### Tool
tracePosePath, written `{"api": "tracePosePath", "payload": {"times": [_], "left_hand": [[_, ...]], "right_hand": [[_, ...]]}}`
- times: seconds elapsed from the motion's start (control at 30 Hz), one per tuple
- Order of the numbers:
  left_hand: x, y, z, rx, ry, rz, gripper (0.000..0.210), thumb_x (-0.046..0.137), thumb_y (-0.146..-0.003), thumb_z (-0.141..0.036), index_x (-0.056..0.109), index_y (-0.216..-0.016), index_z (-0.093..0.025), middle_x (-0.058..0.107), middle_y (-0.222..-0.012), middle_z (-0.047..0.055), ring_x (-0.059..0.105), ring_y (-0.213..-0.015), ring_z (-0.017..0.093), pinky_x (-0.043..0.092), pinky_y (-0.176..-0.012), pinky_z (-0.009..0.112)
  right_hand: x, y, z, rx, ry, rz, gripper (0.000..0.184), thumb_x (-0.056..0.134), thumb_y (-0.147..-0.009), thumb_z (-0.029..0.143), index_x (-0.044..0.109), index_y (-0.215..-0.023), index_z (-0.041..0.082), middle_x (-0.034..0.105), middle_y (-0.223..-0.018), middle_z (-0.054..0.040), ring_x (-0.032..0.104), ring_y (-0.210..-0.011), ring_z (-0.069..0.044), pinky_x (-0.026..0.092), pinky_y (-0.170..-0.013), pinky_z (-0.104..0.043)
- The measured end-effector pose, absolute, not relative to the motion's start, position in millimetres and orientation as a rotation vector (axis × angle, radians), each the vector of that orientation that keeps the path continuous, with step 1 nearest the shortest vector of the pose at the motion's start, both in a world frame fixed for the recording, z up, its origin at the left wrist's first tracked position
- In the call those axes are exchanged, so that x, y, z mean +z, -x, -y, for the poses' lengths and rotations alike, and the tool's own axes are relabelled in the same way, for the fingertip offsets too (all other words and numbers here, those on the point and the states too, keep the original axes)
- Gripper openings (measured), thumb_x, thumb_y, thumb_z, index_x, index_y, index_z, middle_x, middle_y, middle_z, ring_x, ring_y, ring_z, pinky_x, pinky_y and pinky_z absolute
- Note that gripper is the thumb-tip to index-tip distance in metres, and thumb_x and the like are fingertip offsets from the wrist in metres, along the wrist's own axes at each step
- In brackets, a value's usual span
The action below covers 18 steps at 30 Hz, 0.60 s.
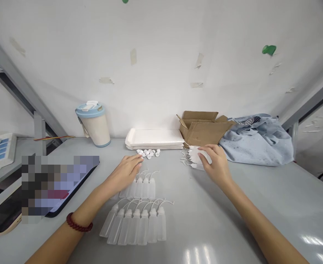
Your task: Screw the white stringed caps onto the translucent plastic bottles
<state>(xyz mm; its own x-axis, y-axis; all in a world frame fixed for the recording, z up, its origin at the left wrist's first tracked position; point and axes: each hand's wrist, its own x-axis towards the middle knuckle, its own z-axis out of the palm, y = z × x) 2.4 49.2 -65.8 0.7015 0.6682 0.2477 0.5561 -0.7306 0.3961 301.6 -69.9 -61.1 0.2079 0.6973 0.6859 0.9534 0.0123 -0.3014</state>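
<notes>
Seven frosted plastic bottles [134,227], thin curved tails [167,201], lined up on smooth grey tabletop [233,223]. Right hand [216,165] touching similar bottle bunch [195,157], left hand [125,170] by little white caps [149,153]; can't tell if fingers [134,160] grip, tbh.

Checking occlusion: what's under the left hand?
Back-row bottles show past the left hand, which covers the leftmost ones' tops from view; anything wholly beneath it can't be seen.

Bottles [134,229] translucent white; caps [149,156] white; carton [209,132] brown; cup [97,130] cream, lid [90,111] light blue; cloth [260,142] blue, speckled.
</notes>
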Motion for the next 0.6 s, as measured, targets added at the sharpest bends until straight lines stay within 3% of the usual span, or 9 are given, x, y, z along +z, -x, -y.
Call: {"api": "tracePosePath", "payload": {"times": [0.13, 0.3, 0.37, 0.6], "left_hand": [[-65, -4, -48, 0.541, -2.652, -0.968, 0.038, 0.031, -0.095, -0.030, 0.060, -0.114, -0.017, 0.057, -0.125, 0.009, 0.047, -0.117, 0.025, 0.040, -0.097, 0.045], [-63, -6, -46, 0.476, -2.655, -0.971, 0.037, 0.030, -0.095, -0.028, 0.060, -0.113, -0.017, 0.056, -0.126, 0.009, 0.046, -0.116, 0.025, 0.041, -0.095, 0.043], [-61, -7, -45, 0.467, -2.646, -0.964, 0.037, 0.030, -0.095, -0.027, 0.061, -0.111, -0.017, 0.057, -0.124, 0.009, 0.046, -0.115, 0.024, 0.041, -0.094, 0.043], [-59, -9, -42, 0.433, -2.615, -0.963, 0.037, 0.030, -0.095, -0.027, 0.063, -0.106, -0.016, 0.058, -0.119, 0.009, 0.044, -0.113, 0.025, 0.039, -0.094, 0.043]], "right_hand": [[-48, -258, 83, -0.317, 1.542, 1.706, 0.017, 0.047, -0.087, 0.020, 0.062, -0.094, 0.018, 0.059, -0.091, -0.0113, 0.055, -0.087, -0.025, 0.043, -0.077, -0.039], [-29, -208, 113, 0.585, 1.375, 2.209, 0.021, 0.045, -0.088, 0.014, 0.061, -0.099, 0.020, 0.065, -0.077, -0.0026, 0.057, -0.064, -0.015, 0.044, -0.060, -0.025], [-25, -199, 122, 0.789, 1.311, 2.306, 0.021, 0.049, -0.086, 0.015, 0.062, -0.101, 0.021, 0.065, -0.075, -0.0010, 0.056, -0.058, -0.013, 0.043, -0.057, -0.023], [-31, -195, 126, 0.873, 1.292, 2.435, 0.023, 0.052, -0.080, 0.012, 0.064, -0.098, 0.020, 0.060, -0.065, 0.0011, 0.051, -0.054, -0.012, 0.037, -0.054, -0.021]]}}
